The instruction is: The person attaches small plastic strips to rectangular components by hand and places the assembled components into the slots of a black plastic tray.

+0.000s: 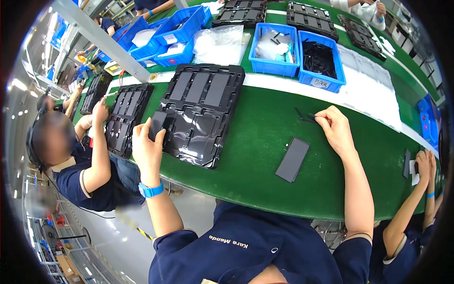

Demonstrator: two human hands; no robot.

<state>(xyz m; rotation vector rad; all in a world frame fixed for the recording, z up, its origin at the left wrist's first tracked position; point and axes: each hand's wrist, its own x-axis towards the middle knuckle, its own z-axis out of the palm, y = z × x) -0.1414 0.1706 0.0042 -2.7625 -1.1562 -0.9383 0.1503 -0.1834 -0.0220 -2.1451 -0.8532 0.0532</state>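
Left hand closed on dark flat panel, held by edges over black tray on green table. Right hand pinched narrow on small black strip. Panel judged thin, stiff, smooth, fragile; edge hold best. Second panel flat on table.

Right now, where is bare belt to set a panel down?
Bare green belt lies between the black tray and the dark flat panel, and along the near edge. Crowded: toward the blue bins.
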